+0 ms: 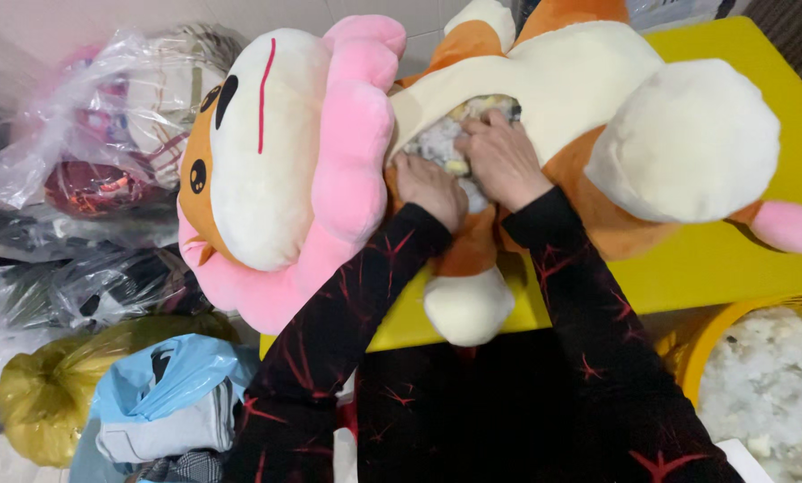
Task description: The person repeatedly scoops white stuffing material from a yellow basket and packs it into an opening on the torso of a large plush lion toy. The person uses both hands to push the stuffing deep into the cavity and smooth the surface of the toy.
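The left hand (430, 190) presses knuckles-up against the edge of a slit in the lion (472, 116), fingers curled and dug into the opening, gripping its fabric lip as far as I can see; the right hand (503, 159) sits just beside it, fingers bent and pushed down into the grey-white stuffing (446, 143) that shows in the gap. Both come out of black sleeves (347, 313) streaked with red. I'd judge this is the packing step: filling is being worked into the belly, and the next push wants the slit held wide with one hand while the other tamps the loose fluff deep and even. The lion lies on its back across a smooth yellow table (759, 259), soft plush throughout, orange body, cream belly and rounded paws, a puffy pink mane around a cream face turned to the left. Nearer the person on the right, a yellow basket (700, 344) holds more lumpy white fluff. Beyond, on the left, crinkled plastic bags (106, 116) are heaped, clear, olive and blue.
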